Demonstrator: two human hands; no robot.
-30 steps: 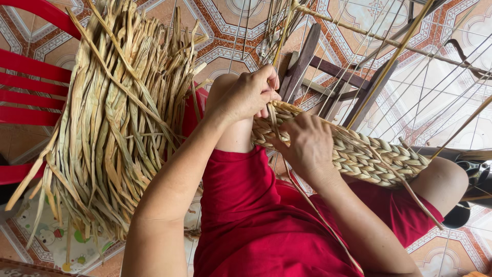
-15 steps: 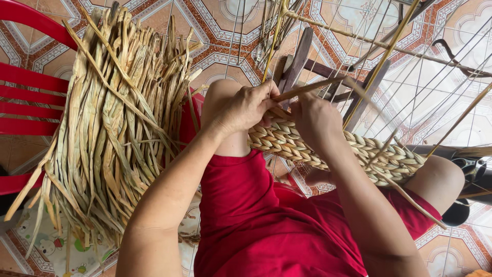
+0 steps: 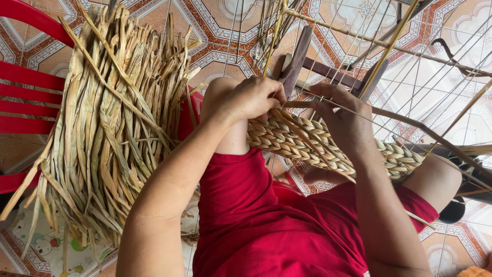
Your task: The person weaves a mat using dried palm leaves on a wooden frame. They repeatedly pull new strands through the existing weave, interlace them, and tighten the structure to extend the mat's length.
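- Braid (image 3: 328,141) of woven straw lies across the person's lap, resting on the knees, with its near end between both hands.
- Left hand (image 3: 251,97) is curled shut over the braid's end, fingers closed tight on it.
- Right hand (image 3: 343,120) pinches a loose strand (image 3: 410,123) that runs off to the right; its fingers are partly closed, the thumb hidden (I cannot tell how firm the pinch is).
- Bundle (image 3: 113,133) of dry straw leans on a red chair (image 3: 25,92) just beside the left arm.
- Risks: the dry strand could crack if bent sharply, and a loosened left grip would likely let the weave slacken.
- Thin wires of the frame (image 3: 389,46) stand near and might snag the strand.
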